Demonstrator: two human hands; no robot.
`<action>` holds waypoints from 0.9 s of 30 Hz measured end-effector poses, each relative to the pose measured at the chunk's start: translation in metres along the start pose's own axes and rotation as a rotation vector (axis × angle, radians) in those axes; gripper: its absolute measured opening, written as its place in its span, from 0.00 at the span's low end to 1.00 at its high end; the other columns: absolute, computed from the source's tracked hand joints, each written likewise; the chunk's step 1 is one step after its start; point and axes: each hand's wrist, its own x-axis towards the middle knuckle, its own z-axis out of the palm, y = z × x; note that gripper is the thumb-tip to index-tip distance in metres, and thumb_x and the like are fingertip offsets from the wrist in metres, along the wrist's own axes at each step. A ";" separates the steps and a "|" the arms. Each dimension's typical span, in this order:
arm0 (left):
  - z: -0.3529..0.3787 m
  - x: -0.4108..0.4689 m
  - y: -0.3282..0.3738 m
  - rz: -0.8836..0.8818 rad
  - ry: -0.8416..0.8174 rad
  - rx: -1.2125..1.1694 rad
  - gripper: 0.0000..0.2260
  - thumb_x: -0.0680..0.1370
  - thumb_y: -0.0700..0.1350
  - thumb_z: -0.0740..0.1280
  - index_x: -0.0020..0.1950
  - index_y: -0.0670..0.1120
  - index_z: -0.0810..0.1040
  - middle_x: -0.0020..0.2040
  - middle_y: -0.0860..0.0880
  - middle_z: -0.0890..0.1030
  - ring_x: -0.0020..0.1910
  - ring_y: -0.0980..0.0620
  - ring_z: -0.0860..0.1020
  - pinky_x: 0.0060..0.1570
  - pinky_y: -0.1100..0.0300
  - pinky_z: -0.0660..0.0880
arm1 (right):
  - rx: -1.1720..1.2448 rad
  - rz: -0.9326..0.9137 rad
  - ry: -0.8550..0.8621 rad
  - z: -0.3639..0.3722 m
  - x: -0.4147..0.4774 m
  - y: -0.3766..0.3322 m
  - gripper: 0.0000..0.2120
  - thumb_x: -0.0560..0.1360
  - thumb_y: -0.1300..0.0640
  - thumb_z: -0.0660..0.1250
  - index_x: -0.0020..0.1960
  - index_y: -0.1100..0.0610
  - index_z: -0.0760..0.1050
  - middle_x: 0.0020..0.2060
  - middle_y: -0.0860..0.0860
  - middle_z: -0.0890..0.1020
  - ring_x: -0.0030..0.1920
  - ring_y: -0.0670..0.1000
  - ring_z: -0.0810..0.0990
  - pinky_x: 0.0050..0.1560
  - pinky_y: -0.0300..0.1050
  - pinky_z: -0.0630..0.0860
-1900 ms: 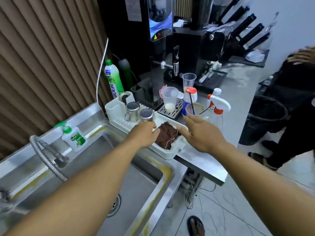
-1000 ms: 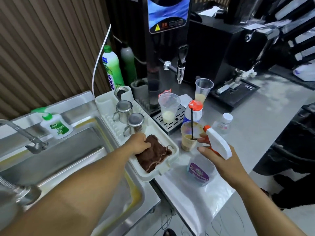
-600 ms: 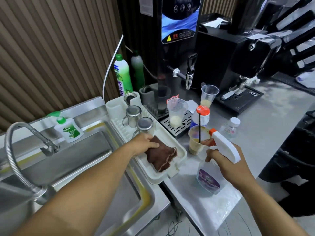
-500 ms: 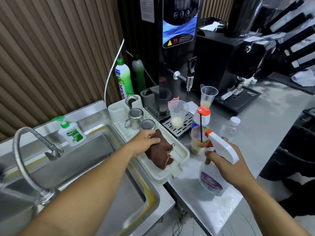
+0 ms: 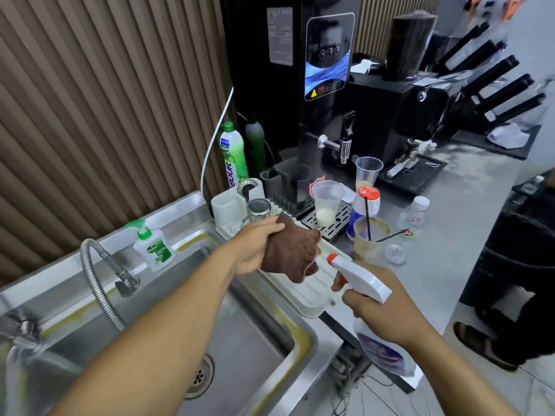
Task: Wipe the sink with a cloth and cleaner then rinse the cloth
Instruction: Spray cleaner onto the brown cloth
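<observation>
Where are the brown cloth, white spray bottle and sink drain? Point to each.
Brown crumpled cloth (image 5: 292,256), head view: middle of the bunched fabric.
White plastic spray bottle (image 5: 365,279), head view: its white trigger head.
Round steel sink drain (image 5: 202,375), head view: visible strainer edge.

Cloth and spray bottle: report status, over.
Left hand grips brown cloth over white tray. Right hand grips spray bottle, nozzle toward cloth. Sink not yet wiped; faucet hose arcs over its left side.

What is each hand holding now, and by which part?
The left hand grips the brown cloth by one bunched end; the right hand holds the spray bottle by its neck.
</observation>
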 end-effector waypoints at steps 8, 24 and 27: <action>-0.009 -0.021 0.017 -0.059 -0.073 0.152 0.17 0.84 0.41 0.59 0.72 0.39 0.73 0.69 0.35 0.75 0.67 0.37 0.75 0.71 0.41 0.68 | -0.049 -0.022 -0.021 0.025 0.000 -0.014 0.09 0.69 0.68 0.66 0.35 0.57 0.72 0.27 0.50 0.71 0.29 0.48 0.67 0.31 0.45 0.66; 0.011 -0.037 0.048 -0.003 0.101 0.029 0.15 0.80 0.42 0.56 0.61 0.42 0.77 0.61 0.36 0.78 0.58 0.39 0.78 0.66 0.40 0.73 | 0.024 -0.044 -0.090 -0.037 0.036 -0.017 0.04 0.72 0.69 0.67 0.41 0.61 0.77 0.35 0.58 0.78 0.29 0.49 0.71 0.34 0.46 0.71; 0.016 -0.035 0.050 0.057 0.156 -0.022 0.16 0.79 0.43 0.56 0.59 0.39 0.79 0.60 0.35 0.79 0.57 0.39 0.79 0.66 0.41 0.73 | 0.016 -0.068 -0.125 -0.043 0.042 -0.017 0.04 0.70 0.67 0.67 0.38 0.61 0.75 0.31 0.56 0.76 0.29 0.50 0.71 0.34 0.51 0.72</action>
